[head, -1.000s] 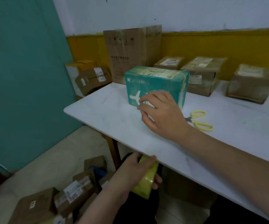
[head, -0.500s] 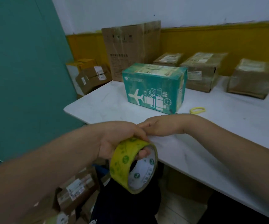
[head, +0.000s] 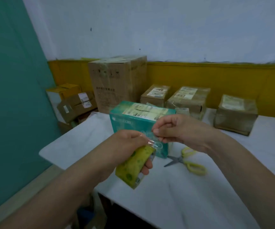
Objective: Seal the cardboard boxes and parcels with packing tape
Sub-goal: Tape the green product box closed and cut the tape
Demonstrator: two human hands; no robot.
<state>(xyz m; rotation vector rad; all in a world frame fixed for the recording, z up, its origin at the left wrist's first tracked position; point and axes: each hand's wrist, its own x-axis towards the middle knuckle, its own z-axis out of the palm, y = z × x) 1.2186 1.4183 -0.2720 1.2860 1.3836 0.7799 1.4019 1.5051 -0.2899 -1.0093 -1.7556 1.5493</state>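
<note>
Near side of the teal box (head: pixel 122 121): both hands are raised here over the table (head: pixel 199 204), crossing the box's front face in view. Whether either touches the box cannot be told.
Left hand (head: pixel 127 143): fingers are curled round the tape roll (head: pixel 131 167), gripping it edge-on, low before the box's front face.
Right hand (head: pixel 181 131): thumb and fingertips pinch the free end of the tape strip (head: pixel 150 140), level with the box's top front edge.
Tape strip: clear and short, stretched from the roll up and rightward to the pinch, roughly along the box's front face.
Box long axis: runs left to right across the person, with the label-covered top facing up.
Nearer hand: the right, by judgement, sits closer to the box top. It would plant the free end while the left pays out the roll.
Scissors (head: pixel 187 161): lie on the table just right of the box's near right corner, blades pointing toward the box.
Count, tape rolls: one.
Count, scissors: one pair.
Count, teal boxes: one.
Count, brown parcels (head: pixel 236 113): three in a row behind and right of the teal box, all with a glossy skin.
Count, tall carton (head: pixel 117 83): one, behind the teal box to its left.
Count, stacked boxes (head: pixel 77 103): several left of the teal box, beyond the table edge. The exact number cannot be told.
</note>
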